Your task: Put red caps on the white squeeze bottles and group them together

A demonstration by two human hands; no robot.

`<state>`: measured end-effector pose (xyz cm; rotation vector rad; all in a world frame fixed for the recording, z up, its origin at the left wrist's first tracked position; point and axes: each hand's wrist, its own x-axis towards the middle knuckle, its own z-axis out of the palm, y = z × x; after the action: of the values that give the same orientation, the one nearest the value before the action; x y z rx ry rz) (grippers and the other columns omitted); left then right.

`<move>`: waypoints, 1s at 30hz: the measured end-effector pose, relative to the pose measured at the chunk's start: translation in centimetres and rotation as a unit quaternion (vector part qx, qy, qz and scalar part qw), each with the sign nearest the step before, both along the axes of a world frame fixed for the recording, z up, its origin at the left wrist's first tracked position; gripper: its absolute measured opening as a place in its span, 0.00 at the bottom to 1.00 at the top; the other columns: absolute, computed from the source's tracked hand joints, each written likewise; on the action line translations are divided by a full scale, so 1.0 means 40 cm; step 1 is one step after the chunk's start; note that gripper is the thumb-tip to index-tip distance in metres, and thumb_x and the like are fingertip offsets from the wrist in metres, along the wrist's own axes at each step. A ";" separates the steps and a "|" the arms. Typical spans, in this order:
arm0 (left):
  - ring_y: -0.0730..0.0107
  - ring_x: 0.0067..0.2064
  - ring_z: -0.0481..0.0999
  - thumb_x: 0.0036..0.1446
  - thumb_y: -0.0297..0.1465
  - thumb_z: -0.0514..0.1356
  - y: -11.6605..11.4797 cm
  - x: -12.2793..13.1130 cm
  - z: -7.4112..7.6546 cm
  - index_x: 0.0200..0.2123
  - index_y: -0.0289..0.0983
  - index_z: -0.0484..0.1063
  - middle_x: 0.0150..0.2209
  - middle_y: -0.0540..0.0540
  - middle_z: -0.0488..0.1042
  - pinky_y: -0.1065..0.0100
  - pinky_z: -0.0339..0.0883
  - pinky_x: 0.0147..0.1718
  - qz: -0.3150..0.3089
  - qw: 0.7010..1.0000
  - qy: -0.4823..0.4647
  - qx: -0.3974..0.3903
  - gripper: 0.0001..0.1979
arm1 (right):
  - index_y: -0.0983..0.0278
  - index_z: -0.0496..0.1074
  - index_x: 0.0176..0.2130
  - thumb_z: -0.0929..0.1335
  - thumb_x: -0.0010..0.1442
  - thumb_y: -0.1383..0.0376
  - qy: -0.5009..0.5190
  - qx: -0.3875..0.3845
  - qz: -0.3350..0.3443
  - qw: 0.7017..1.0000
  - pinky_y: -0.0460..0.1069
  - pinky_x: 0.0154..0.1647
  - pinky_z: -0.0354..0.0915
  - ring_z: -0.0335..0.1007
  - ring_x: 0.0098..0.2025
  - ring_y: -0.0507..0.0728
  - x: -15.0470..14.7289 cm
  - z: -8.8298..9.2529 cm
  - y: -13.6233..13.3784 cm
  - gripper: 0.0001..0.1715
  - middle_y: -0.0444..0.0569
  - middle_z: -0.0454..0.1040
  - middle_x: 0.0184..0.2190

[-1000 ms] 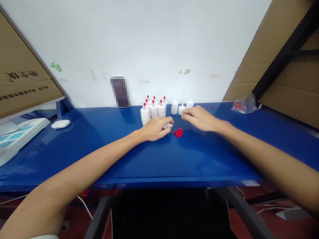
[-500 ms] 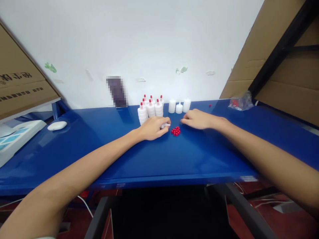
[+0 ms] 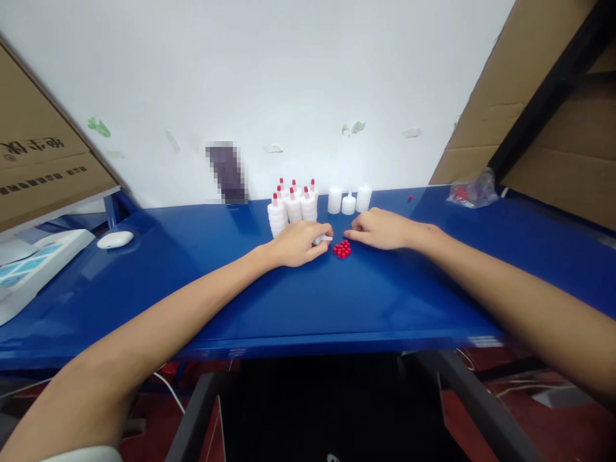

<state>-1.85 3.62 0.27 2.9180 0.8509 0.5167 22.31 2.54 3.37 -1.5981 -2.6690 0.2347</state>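
Note:
My left hand [image 3: 302, 244] is closed round a white squeeze bottle [image 3: 323, 239], lying on its side with its bare pointed nozzle towards the right. Most of its body is hidden in the palm. A small heap of red caps [image 3: 342, 249] lies on the blue table [image 3: 298, 301], just right of that nozzle. At the heap's upper right edge, my right hand [image 3: 375, 229] has thumb and fingers slightly apart, with nothing visible between them. Behind my left hand stand several white bottles [image 3: 294, 209] with red-tipped nozzles.
Three white pieces [image 3: 349, 204] stand by the wall, the middle one with an uncapped nozzle. A lone red cap [image 3: 410, 198] and a clear bag [image 3: 474, 189] with red bits lie further right. At left are a white oval case [image 3: 115, 240] and a power strip [image 3: 43, 273].
My right hand has moved slightly left and nearer the red caps. The left hand keeps hold of the squeeze bottle. The whole view has shifted a little.

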 end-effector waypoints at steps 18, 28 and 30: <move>0.62 0.36 0.76 0.65 0.34 0.50 -0.001 0.000 0.001 0.46 0.36 0.74 0.38 0.44 0.79 0.63 0.66 0.36 -0.001 1.000 0.001 0.005 0.15 | 0.62 0.64 0.24 0.58 0.67 0.61 0.034 0.010 0.011 0.999 0.54 0.40 0.58 0.65 0.31 0.57 -0.003 0.014 -0.007 0.21 0.51 0.72 0.27; 0.62 0.36 0.76 0.65 0.35 0.51 -0.001 0.002 0.001 0.45 0.37 0.75 0.38 0.44 0.79 0.64 0.66 0.36 0.000 1.000 0.002 0.007 0.15 | 0.61 0.63 0.32 0.60 0.65 0.65 0.085 -0.021 0.081 0.993 0.51 0.37 0.57 0.65 0.33 0.57 -0.011 0.005 -0.010 0.09 0.48 0.70 0.30; 0.62 0.36 0.76 0.65 0.35 0.51 -0.002 0.002 0.002 0.46 0.36 0.75 0.38 0.44 0.79 0.64 0.66 0.36 -0.001 1.000 0.004 0.007 0.15 | 0.61 0.63 0.31 0.60 0.66 0.65 0.096 -0.033 0.088 0.991 0.51 0.37 0.57 0.64 0.33 0.56 -0.013 0.005 -0.012 0.11 0.48 0.70 0.30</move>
<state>-1.76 3.53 0.35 2.9339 0.8497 0.5138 21.77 2.05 3.57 -1.2820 -2.6762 0.4585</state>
